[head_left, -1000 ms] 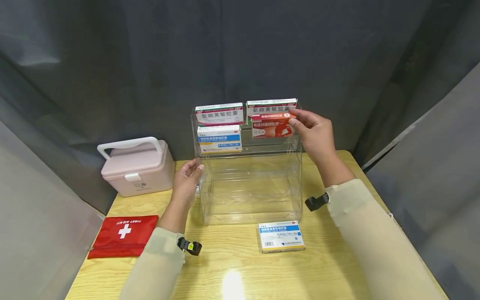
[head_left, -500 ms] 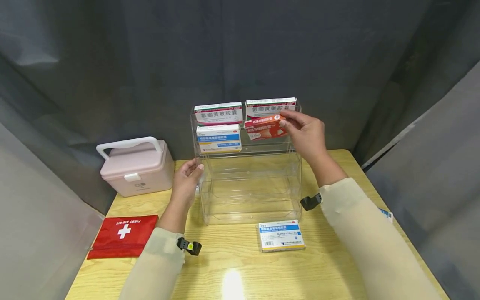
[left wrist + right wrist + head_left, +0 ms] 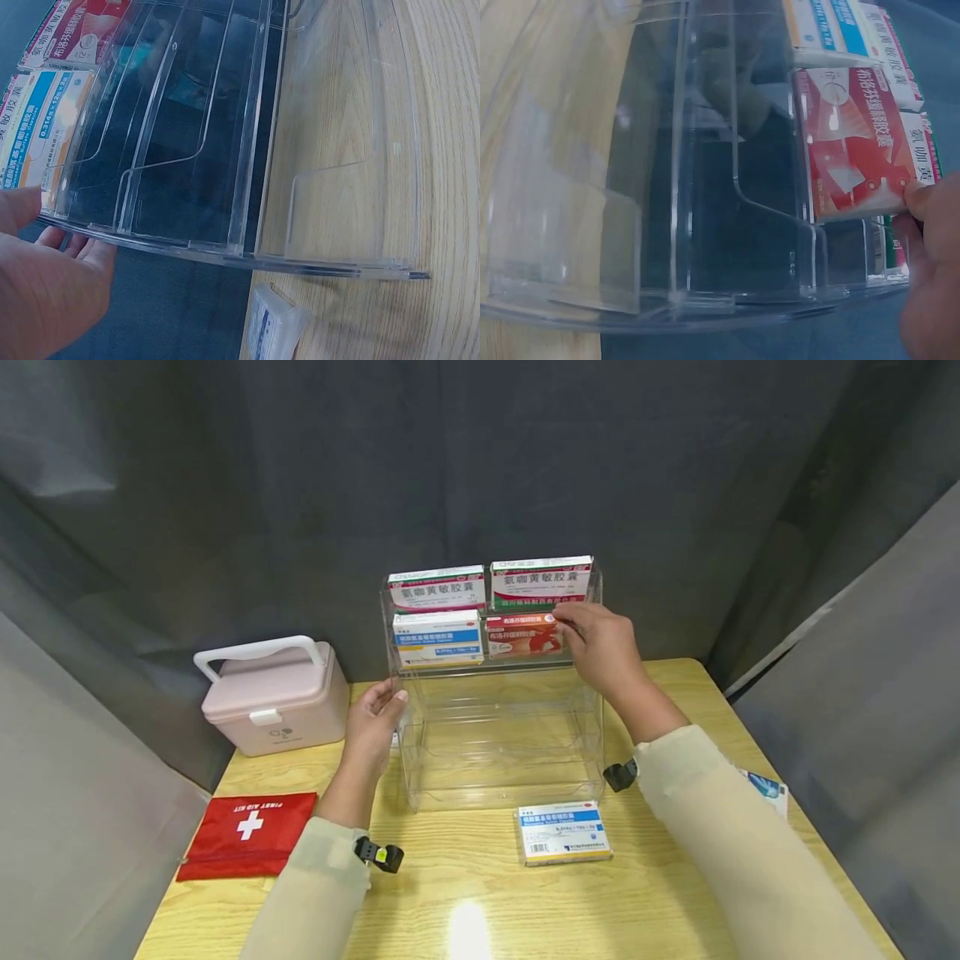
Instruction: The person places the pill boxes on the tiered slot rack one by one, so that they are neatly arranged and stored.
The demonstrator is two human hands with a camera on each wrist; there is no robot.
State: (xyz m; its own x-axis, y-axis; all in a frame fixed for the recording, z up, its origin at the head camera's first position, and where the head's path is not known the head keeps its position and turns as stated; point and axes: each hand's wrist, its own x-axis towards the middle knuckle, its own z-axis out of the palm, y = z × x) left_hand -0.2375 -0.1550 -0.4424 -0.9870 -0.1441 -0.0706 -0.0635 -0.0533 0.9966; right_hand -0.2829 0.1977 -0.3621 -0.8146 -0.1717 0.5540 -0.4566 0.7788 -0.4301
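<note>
Red box [image 3: 522, 638], pinched by right hand [image 3: 603, 647], best kept level; clear rack [image 3: 487, 798] gripped at left side by left hand [image 3: 370, 720].

I have my left hand [image 3: 369, 722] left of centre, thumb opposed to bent fingers in a grip, its forearm [image 3: 351, 793] slanting in from the near left. My right hand [image 3: 606, 647] sits farther off and to the right, thumb and fingertips pinching, its arm [image 3: 720, 810] reaching from the near right, sleeved short of the wrist.
</note>
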